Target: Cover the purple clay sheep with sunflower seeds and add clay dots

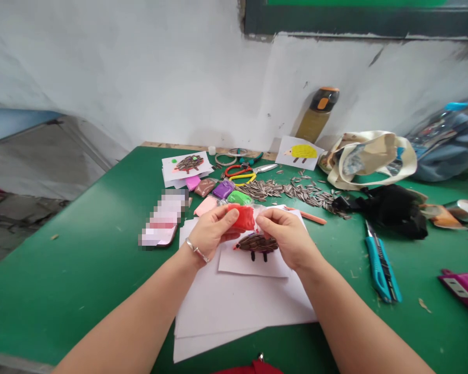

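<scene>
2 hands (220,224), 6 clay pkts (244,218), 3 pics (256,243).

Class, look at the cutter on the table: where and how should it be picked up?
Probably by the middle of its wide blue handle, the right hand coming from the near side: the cutter lies flat, handle end near, its narrow tip pointing away from that side.

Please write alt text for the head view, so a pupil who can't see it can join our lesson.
A person's left hand holds a red clay packet, the right hand at its edge, above a card bearing a seed-covered hedgehog. Beyond lie other coloured packets, scissors and loose sunflower seeds on a green table.
</scene>
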The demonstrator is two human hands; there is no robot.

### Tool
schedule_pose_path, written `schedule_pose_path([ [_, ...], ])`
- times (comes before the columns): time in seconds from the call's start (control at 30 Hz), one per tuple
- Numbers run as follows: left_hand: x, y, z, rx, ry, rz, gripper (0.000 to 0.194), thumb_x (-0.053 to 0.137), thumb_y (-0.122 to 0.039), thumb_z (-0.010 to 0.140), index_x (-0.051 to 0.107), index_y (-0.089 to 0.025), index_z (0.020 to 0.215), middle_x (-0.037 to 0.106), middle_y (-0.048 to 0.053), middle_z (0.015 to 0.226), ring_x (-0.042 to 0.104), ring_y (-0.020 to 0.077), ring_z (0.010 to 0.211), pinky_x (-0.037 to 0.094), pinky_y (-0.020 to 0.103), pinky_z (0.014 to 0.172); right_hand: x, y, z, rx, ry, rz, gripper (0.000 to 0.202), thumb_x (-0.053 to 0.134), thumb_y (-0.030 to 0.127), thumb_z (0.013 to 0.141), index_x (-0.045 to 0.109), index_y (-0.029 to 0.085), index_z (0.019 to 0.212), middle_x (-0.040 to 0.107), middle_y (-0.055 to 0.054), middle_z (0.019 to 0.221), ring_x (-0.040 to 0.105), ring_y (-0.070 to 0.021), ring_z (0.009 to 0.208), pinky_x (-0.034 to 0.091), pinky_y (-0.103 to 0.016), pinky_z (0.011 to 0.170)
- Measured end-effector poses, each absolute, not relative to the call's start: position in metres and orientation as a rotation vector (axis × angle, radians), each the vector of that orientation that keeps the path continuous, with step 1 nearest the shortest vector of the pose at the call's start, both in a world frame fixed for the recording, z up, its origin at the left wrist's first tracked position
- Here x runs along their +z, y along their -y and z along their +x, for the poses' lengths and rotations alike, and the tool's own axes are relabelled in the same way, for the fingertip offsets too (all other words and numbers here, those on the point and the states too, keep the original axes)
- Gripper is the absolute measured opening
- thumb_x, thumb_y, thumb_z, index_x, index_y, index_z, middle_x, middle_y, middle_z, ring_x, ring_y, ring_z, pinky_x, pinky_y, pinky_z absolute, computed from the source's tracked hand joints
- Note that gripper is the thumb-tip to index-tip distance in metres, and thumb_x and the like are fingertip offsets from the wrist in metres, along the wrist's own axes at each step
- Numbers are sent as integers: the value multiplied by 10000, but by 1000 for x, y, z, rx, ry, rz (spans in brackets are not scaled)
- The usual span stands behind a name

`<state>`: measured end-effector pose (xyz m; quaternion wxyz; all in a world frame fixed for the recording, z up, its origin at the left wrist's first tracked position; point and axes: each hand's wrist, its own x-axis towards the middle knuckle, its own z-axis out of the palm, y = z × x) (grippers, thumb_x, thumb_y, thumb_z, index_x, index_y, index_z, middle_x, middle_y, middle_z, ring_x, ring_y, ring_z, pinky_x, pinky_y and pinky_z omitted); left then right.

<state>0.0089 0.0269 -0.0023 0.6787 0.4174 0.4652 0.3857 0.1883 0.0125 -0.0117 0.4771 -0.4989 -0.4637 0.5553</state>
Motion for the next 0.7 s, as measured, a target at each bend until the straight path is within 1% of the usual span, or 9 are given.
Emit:
schedule_pose_path([
  [0.07, -5, -27, 9, 946, -1111, 1071, 692, 720, -547, 716, 530, -211, 1290, 647, 129, 1168, 631, 262, 1016, 511, 377, 812, -11, -12, 187, 1323, 1094, -1237, 241, 702, 385, 730, 592, 183, 659, 519, 45, 587, 408, -92, 547, 321, -247, 547],
  [0.13, -7, -25, 10, 1037, -1214, 1323, 741, 743, -496, 712, 472, -232, 1350, 558, 133, 1317, 554, 292, 1161, 486, 411, 902, -10, -11, 186, 1302, 1076, -1241, 252, 704, 394, 729, 586, 186, 653, 531, 42, 597, 423, -92, 552, 336, -246, 556],
  [0.2, -7, -21, 10, 1060, -1252, 1637, 702, 757, -439, 710, 501, -246, 1334, 485, 111, 1405, 445, 310, 1284, 406, 443, 1024, -9, -10, 185, 1302, 1088, -1233, 257, 704, 400, 731, 585, 187, 651, 541, 35, 611, 443, -97, 569, 351, -246, 565],
  [0.27, -6, -17, 12, 1024, -1179, 1895, 654, 758, -388, 717, 528, -255, 1315, 481, 90, 1417, 395, 307, 1329, 307, 456, 1111, -8, -8, 183, 1365, 1104, -1196, 262, 698, 409, 739, 578, 191, 655, 547, 31, 623, 457, -103, 574, 364, -247, 553],
  [0.33, -5, -14, 14, 989, -1088, 2030, 615, 728, -341, 754, 520, -252, 1325, 507, 85, 1395, 422, 292, 1313, 288, 449, 1125, -7, -5, 181, 1476, 1116, -1115, 257, 690, 408, 749, 571, 195, 670, 561, 26, 645, 472, -108, 574, 378, -249, 541],
  [0.43, -5, -12, 16, 973, -1040, 2104, 559, 662, -297, 817, 492, -235, 1346, 554, 85, 1346, 500, 263, 1244, 354, 422, 1080, -6, -4, 179, 1587, 1125, -993, 247, 693, 385, 756, 563, 191, 675, 581, 15, 671, 503, -114, 597, 408, -255, 558],
  [0.57, -4, -13, 14, 973, -1043, 2132, 504, 652, -318, 830, 524, -224, 1308, 613, 84, 1264, 565, 244, 1155, 410, 389, 1024, -4, -4, 180, 1629, 1098, -956, 276, 726, 388, 731, 552, 187, 659, 589, 16, 651, 519, -114, 592, 423, -255, 564],
  [0.7, -1, -13, 13, 1002, -1047, 2127, 459, 666, -338, 821, 563, -217, 1252, 645, 87, 1181, 589, 236, 1086, 442, 385, 984, -6, -4, 184, 1672, 1059, -926, 280, 742, 397, 726, 565, 186, 674, 611, 12, 666, 533, -114, 600, 422, -250, 567],
])
